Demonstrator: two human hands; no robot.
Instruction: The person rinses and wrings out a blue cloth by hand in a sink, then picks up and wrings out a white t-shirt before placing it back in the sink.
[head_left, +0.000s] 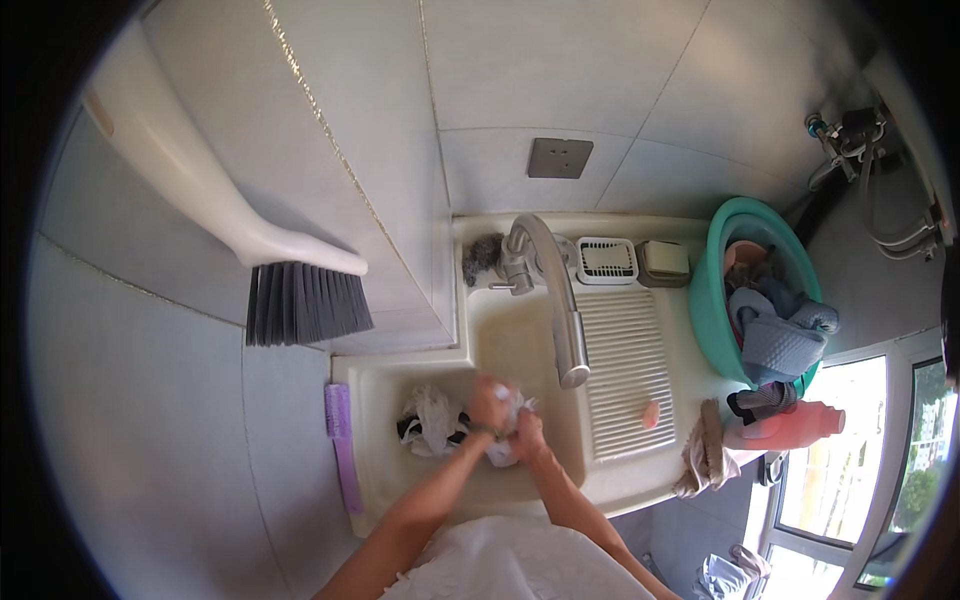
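Note:
Both hands are over the basin of a cream laundry sink (551, 487). My left hand (491, 405), blurred, is closed on one part of a bunched white cloth (501, 453). Close beside it on the right, my right hand (529, 435) grips the same cloth. To the left of my hands, more white and black fabric (429, 420) lies in the basin. A steel faucet (551, 277) arches over the basin, above and right of my hands. Right of the basin, a pink bar of soap (651, 415) rests on the ribbed washboard (622, 360).
A teal tub (701, 315) of clothes stands at the right, near a pink bottle (795, 427) and a beige cloth (705, 461). Soap dishes (607, 261) line the back ledge. A purple brush (345, 457) lies on the left rim; a large white-handled brush (307, 300) is at upper left.

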